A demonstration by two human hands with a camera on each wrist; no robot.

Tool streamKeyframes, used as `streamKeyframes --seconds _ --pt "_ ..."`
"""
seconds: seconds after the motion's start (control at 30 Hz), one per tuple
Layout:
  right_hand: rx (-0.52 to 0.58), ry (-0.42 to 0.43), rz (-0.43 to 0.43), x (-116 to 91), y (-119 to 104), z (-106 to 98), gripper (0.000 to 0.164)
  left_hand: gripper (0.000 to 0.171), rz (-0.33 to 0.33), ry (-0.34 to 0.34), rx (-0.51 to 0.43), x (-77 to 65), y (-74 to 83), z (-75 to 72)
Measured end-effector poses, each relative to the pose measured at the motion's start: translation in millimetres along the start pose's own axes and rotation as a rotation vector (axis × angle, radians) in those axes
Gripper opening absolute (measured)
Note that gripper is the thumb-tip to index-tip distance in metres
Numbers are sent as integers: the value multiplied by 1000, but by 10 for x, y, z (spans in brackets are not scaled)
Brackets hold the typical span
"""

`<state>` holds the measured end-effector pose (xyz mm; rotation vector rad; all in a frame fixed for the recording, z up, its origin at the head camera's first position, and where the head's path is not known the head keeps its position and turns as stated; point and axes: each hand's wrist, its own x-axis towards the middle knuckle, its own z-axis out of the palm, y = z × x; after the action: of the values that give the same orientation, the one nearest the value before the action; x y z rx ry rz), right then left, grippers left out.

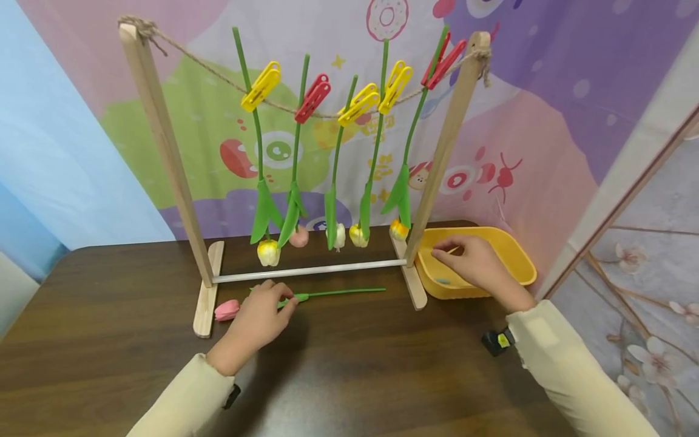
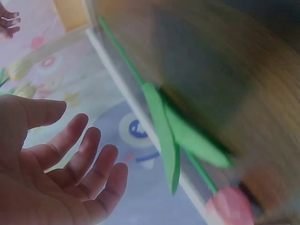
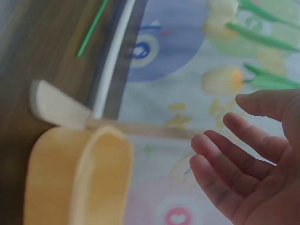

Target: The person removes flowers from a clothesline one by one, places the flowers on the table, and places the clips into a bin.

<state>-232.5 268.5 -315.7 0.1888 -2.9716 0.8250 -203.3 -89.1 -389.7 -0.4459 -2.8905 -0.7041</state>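
Observation:
A pink artificial tulip [image 1: 226,310] lies on the table with its green stem [image 1: 349,291] pointing right. My left hand [image 1: 261,315] hovers over its leaves, fingers loosely bent. Seen from the left wrist, that hand [image 2: 65,164] is apart from the tulip's leaves [image 2: 161,136] and holds nothing. My right hand [image 1: 474,262] is over the yellow basket [image 1: 510,243], its thumb and fingers reaching past the left rim. The right wrist view shows the fingers of this hand [image 3: 253,164] relaxed, nothing between them. A small bluish piece [image 1: 443,281] lies in the basket.
Several tulips hang upside down from a twine line [image 1: 218,74], held by yellow clothespins [image 1: 261,86] and red clothespins [image 1: 313,99]. Wooden posts on flat feet [image 1: 206,306] carry the line, joined low down by a white rod [image 1: 311,271]. A patterned cloth [image 1: 524,109] covers the wall behind.

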Motion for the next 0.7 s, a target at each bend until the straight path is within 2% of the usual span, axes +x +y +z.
streamKeyframes --seconds 0.2,0.4,0.5,0.7 --pt "8 6 -31 -44 -301 -39 33 15 -26 36 -80 -110 -65 -277" --pt "59 28 -121 -32 -690 -115 26 19 -40 118 -182 -101 -56 -614" --pt "106 53 -174 -7 -891 -164 23 21 -41 186 -230 -68 -32 -761" --pt "186 68 -231 54 -1291 -267 23 23 -16 377 -293 47 51 -974"
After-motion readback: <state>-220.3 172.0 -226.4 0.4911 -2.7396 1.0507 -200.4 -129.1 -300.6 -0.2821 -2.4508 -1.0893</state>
